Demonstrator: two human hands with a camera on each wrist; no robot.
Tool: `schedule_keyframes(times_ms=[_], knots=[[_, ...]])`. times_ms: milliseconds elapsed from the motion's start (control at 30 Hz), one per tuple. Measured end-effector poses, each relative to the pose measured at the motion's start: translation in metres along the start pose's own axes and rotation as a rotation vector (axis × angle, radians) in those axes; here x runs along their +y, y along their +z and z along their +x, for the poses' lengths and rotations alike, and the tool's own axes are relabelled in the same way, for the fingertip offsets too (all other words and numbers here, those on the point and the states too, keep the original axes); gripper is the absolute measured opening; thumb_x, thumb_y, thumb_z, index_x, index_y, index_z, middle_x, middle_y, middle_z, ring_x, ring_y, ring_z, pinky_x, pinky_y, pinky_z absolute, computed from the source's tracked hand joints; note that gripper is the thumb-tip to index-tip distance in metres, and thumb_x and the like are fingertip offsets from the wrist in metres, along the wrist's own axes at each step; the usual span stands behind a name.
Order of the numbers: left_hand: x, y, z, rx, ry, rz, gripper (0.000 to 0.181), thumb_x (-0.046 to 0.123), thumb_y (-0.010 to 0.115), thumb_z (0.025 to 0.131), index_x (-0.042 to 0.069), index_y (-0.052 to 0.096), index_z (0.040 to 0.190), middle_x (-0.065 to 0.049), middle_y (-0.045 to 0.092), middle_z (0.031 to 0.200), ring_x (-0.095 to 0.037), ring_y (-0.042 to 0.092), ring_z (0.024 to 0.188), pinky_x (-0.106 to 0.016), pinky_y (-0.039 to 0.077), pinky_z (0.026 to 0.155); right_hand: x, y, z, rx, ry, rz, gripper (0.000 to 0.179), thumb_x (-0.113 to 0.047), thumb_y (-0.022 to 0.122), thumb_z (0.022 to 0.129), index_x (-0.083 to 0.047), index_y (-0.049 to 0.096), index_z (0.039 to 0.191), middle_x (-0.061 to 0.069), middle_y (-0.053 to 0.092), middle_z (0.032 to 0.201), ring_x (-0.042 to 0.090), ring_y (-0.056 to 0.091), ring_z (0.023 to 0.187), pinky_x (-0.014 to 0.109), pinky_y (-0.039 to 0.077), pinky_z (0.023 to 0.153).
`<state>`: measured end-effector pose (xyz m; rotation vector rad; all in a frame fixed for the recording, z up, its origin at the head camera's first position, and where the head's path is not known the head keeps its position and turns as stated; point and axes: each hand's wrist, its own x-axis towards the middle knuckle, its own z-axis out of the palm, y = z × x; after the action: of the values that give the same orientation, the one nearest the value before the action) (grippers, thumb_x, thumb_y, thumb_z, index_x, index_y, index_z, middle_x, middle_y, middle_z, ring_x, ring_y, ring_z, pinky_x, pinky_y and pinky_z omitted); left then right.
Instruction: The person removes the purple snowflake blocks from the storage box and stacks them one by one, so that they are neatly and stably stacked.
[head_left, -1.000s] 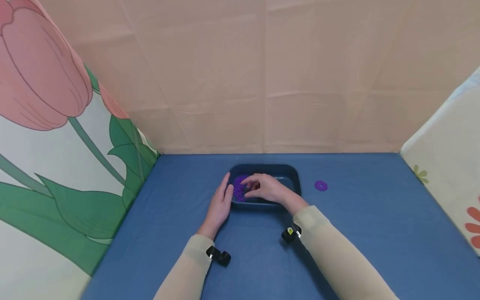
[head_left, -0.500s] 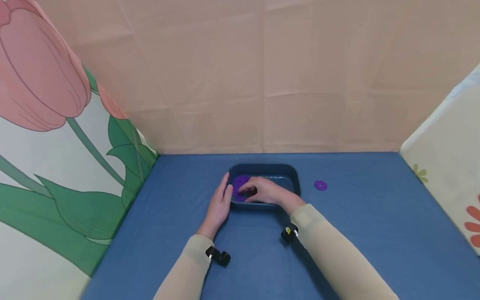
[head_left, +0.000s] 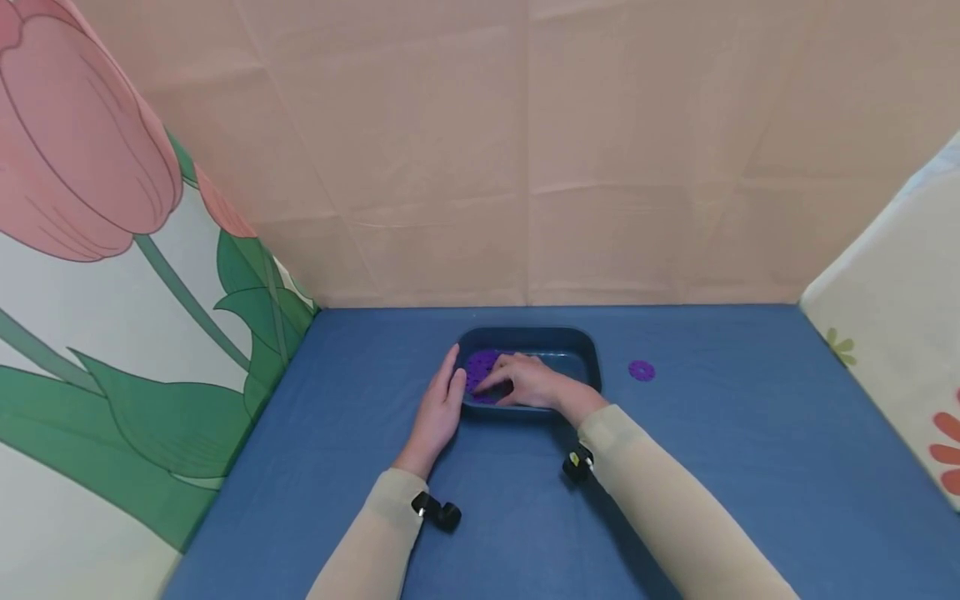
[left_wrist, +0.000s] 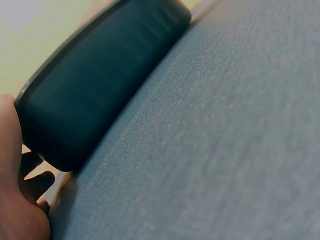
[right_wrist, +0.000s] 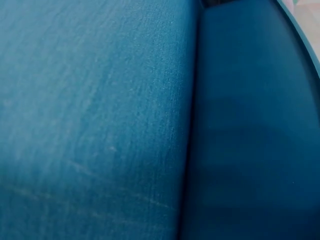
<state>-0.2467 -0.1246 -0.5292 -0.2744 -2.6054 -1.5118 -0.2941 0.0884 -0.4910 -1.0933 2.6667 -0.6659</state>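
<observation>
A dark blue rectangular tray stands on the blue tabletop. Several flat purple openwork discs lie at its left end, some overlapping. Against the tray's left wall rests my left hand, fingers straight; the left wrist view shows this hand at the corner of the tray. Reaching over the near rim, my right hand is down among the discs. Its index finger and thumb stand apart at the discs, and the other fingertips are hidden. In the right wrist view only the tray's outer wall and cloth show.
One more purple disc lies on the blue table, right of the tray. Behind the table hangs a beige cloth. A tulip-patterned panel borders the left, a pale flowered one the right.
My right hand has lowered slightly into the tray, its index finger reaching down toward the near discs. My left hand stays against the tray's left wall.
</observation>
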Motion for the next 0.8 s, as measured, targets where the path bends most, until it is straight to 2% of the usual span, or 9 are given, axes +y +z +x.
schedule_keyframes(times_ms=[200, 333, 467, 567, 667, 800], knots=[[-0.0013, 0.0008, 0.0008, -0.002, -0.008, -0.002, 0.051, 0.056, 0.030, 0.103, 0.048, 0.020, 0.152, 0.015, 0.028, 0.155, -0.016, 0.028, 0.142, -0.050, 0.026, 0.113, -0.0012, 0.0003, 0.0003, 0.001, 0.011, -0.004, 0.036, -0.027, 0.081, 0.082, -0.038, 0.073, 0.116, -0.006, 0.059, 0.112, 0.018, 0.050, 0.107, 0.053, 0.034, 0.102], [-0.0013, 0.0010, 0.0004, 0.004, -0.001, -0.004, 0.052, 0.054, 0.031, 0.103, 0.043, 0.022, 0.153, 0.014, 0.028, 0.155, -0.017, 0.028, 0.142, -0.052, 0.027, 0.112, -0.0006, 0.0012, 0.0007, 0.017, 0.008, -0.021, 0.035, -0.029, 0.081, 0.081, -0.038, 0.074, 0.114, -0.007, 0.060, 0.111, 0.018, 0.051, 0.106, 0.050, 0.035, 0.101], [-0.0008, 0.0011, 0.0003, 0.006, 0.004, -0.004, 0.054, 0.052, 0.032, 0.104, 0.036, 0.024, 0.155, 0.013, 0.028, 0.155, -0.019, 0.029, 0.142, -0.053, 0.027, 0.112, -0.0005, 0.0016, 0.0009, 0.049, 0.008, -0.054, 0.032, -0.034, 0.081, 0.080, -0.039, 0.075, 0.111, -0.007, 0.060, 0.108, 0.016, 0.051, 0.100, 0.045, 0.039, 0.094], [-0.0003, 0.0008, 0.0003, 0.002, -0.002, -0.001, 0.055, 0.055, 0.031, 0.103, 0.037, 0.024, 0.155, 0.014, 0.028, 0.155, -0.018, 0.028, 0.142, -0.053, 0.027, 0.112, -0.0007, 0.0007, 0.0007, 0.071, 0.041, -0.066, 0.032, -0.039, 0.081, 0.079, -0.038, 0.075, 0.111, -0.007, 0.060, 0.105, 0.015, 0.050, 0.096, 0.043, 0.040, 0.088], [-0.0002, 0.0008, 0.0003, -0.003, -0.008, 0.004, 0.056, 0.057, 0.030, 0.102, 0.039, 0.022, 0.155, 0.015, 0.027, 0.155, -0.016, 0.027, 0.142, -0.052, 0.026, 0.112, -0.0007, -0.0004, 0.0003, 0.093, 0.091, -0.056, 0.033, -0.041, 0.082, 0.078, -0.036, 0.075, 0.110, -0.005, 0.059, 0.106, 0.017, 0.050, 0.097, 0.047, 0.040, 0.090], [-0.0001, 0.0007, 0.0000, -0.004, -0.004, 0.004, 0.056, 0.056, 0.030, 0.102, 0.039, 0.022, 0.155, 0.016, 0.026, 0.155, -0.017, 0.027, 0.142, -0.053, 0.026, 0.112, 0.0009, -0.0002, 0.0007, 0.106, 0.145, -0.037, 0.034, -0.041, 0.082, 0.078, -0.033, 0.075, 0.110, -0.003, 0.060, 0.113, 0.020, 0.050, 0.104, 0.055, 0.036, 0.097]])
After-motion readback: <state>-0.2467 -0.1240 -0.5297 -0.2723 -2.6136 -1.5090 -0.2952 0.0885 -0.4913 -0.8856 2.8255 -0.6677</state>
